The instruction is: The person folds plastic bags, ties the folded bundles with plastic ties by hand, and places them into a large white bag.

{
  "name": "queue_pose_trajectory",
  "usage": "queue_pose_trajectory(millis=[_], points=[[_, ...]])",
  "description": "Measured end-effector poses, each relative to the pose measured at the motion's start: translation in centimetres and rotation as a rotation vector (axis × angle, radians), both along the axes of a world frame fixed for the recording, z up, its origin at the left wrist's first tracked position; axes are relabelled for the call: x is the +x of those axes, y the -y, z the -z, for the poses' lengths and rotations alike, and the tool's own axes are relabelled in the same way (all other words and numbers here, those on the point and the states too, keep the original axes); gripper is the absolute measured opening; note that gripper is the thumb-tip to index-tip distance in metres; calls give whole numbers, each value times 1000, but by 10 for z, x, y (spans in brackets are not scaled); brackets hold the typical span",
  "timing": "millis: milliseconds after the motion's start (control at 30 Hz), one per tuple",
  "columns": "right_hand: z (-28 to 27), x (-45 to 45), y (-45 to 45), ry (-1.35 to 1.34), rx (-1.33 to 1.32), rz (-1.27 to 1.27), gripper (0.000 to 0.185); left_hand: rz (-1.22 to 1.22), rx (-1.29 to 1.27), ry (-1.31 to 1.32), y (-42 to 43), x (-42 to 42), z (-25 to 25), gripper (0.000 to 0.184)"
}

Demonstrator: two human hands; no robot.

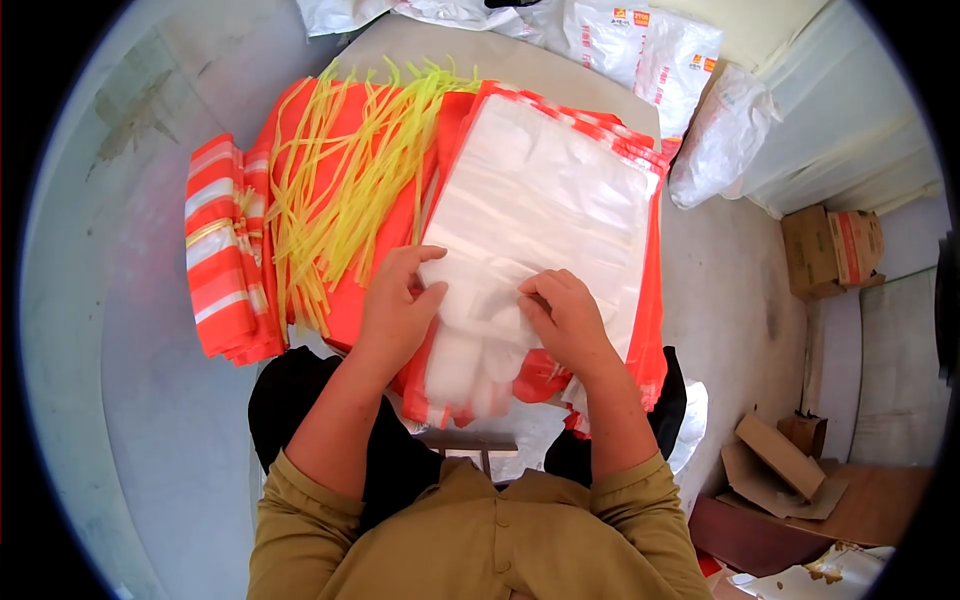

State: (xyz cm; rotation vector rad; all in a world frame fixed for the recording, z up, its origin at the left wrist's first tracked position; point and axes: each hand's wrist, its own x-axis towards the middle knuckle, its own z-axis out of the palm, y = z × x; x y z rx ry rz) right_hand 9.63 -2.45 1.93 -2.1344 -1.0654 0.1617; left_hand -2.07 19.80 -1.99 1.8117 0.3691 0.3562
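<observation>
A stack of red-edged bags with translucent white faces [555, 190] lies in front of me. My left hand [403, 300] is at the stack's left side, thumb and forefinger apart at the edge of the clear film, with no grip visible. Fingers bent together, my right hand [562, 312] pinches the translucent film near the middle of the top bag. The film is wrinkled between my hands, and its lower part [460, 370] hangs toward me. Left of the stack, yellow-green strips [350, 180] lie across red material [345, 300].
Folded red-and-white striped bundles [222, 250] sit at the far left. White printed sacks [640, 55] lie beyond the work surface [440, 45]. Cardboard boxes [815, 250] stand at the right wall, and an opened carton [780, 465] rests on a brown surface [885, 500] at lower right.
</observation>
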Motion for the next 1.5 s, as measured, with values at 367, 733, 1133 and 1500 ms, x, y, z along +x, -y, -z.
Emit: queue_pose_trajectory(millis=[367, 733, 1133, 1500], points=[[15, -13, -4, 290, 119, 95, 17, -3, 160, -73, 13, 0, -30, 48], [-6, -44, 26, 331, -175, -146, 26, -56, 174, -50, 19, 5, -23, 43], [10, -50, 43, 262, -18, -90, 23, 41, 122, -195, 22, -5, -44, 43], [9, -50, 50, 254, 53, 6, 25, 320, 661, 176, 30, -8, -24, 38]])
